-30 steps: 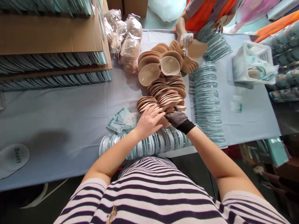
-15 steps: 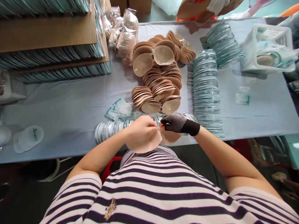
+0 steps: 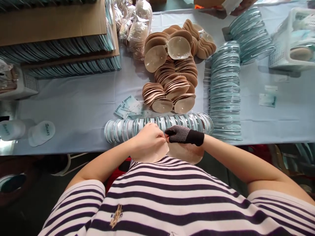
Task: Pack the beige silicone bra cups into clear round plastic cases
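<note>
1. A pair of beige cups [image 3: 172, 153] is held at the near edge of the table [image 3: 78, 108], just above the striped shirt [image 3: 172, 200], one cup under each hand and joined where the fingertips meet.
2. The left hand [image 3: 149, 139], bare, has its grip pinched narrow on the inner edge of the left cup, which hangs below its palm.
3. The right hand [image 3: 180, 134], in a dark dotted glove, has its grip pinched narrow on the same middle spot, fingertips touching those of the left; the right cup shows below its wrist.
4. Just beyond both hands a row of clear round cases [image 3: 157, 126] lies along the table's near edge, overlapping like fallen tiles.
5. Behind that row sit stacks of beige cups [image 3: 172, 85], the nearest two turned glossy side up.
6. Small printed sachets [image 3: 128, 106] lie just left of those stacks.
7. To the right, a long column of clear cases [image 3: 225, 88] runs away from the person.
8. Far left, cardboard sheets [image 3: 54, 23] cover layers of packed cases; a white basket [image 3: 292, 42] stands far right.
9. Another person's hand [image 3: 228, 5] shows at the top edge.
</note>
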A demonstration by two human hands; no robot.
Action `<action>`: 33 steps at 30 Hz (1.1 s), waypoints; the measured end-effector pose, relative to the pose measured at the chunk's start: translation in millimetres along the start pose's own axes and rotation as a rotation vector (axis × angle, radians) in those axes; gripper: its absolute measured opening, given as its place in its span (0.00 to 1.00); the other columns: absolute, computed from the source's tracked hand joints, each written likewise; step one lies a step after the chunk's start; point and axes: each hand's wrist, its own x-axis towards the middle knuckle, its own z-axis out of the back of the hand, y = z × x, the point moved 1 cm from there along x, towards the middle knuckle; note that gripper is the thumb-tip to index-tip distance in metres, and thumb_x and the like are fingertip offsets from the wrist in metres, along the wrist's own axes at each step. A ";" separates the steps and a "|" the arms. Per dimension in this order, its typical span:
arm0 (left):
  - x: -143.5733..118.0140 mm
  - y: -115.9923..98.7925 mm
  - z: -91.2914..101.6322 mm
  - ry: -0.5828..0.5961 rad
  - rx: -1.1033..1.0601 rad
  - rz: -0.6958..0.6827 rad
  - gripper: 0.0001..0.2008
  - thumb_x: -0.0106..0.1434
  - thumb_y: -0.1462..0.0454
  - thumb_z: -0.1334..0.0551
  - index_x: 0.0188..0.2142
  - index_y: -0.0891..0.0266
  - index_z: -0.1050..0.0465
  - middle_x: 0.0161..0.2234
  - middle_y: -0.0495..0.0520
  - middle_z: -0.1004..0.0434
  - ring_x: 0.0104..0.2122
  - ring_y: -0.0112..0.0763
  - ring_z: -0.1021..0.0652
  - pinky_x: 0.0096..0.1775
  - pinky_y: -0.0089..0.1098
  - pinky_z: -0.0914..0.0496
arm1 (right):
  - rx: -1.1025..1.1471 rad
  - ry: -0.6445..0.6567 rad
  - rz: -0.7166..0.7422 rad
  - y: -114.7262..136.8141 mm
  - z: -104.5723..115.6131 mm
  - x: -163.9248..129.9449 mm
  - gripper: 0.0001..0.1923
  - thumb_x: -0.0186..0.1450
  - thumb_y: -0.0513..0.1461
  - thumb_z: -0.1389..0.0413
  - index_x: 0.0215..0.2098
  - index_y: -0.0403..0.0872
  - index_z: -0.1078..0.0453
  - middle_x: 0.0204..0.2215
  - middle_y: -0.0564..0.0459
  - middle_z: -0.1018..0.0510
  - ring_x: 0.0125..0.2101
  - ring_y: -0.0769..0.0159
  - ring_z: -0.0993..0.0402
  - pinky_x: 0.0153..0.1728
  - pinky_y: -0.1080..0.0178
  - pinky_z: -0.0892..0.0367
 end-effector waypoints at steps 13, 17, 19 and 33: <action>7.9 41.3 -29.2 -0.065 -0.515 0.244 0.11 0.59 0.62 0.41 0.30 0.62 0.20 0.31 0.51 0.19 0.34 0.33 0.23 0.37 0.30 0.32 | -0.090 -0.408 -0.005 -7.6 -23.7 11.9 0.07 0.60 0.37 0.47 0.30 0.45 0.27 0.28 0.53 0.21 0.30 0.66 0.28 0.34 0.65 0.36; 7.4 35.8 -25.1 -0.007 -0.282 0.094 0.11 0.59 0.63 0.41 0.28 0.60 0.20 0.30 0.51 0.20 0.34 0.33 0.24 0.40 0.32 0.34 | -0.201 -0.086 -0.019 -6.4 -13.2 10.9 0.10 0.62 0.40 0.46 0.34 0.45 0.23 0.29 0.53 0.20 0.30 0.66 0.28 0.32 0.66 0.36; 8.0 29.7 -21.6 0.001 -0.118 -0.008 0.11 0.59 0.65 0.42 0.27 0.59 0.19 0.28 0.51 0.21 0.33 0.33 0.26 0.41 0.34 0.35 | -0.324 0.018 -0.031 1.1 -5.2 9.8 0.10 0.62 0.40 0.45 0.36 0.47 0.22 0.32 0.52 0.18 0.30 0.65 0.27 0.33 0.65 0.36; 4.3 38.7 -26.7 0.250 -0.352 0.095 0.11 0.59 0.60 0.40 0.29 0.61 0.20 0.30 0.50 0.20 0.32 0.31 0.24 0.35 0.29 0.35 | -0.450 -0.021 -0.049 7.4 -21.7 5.5 0.12 0.63 0.40 0.47 0.35 0.47 0.21 0.32 0.50 0.19 0.29 0.65 0.29 0.29 0.65 0.42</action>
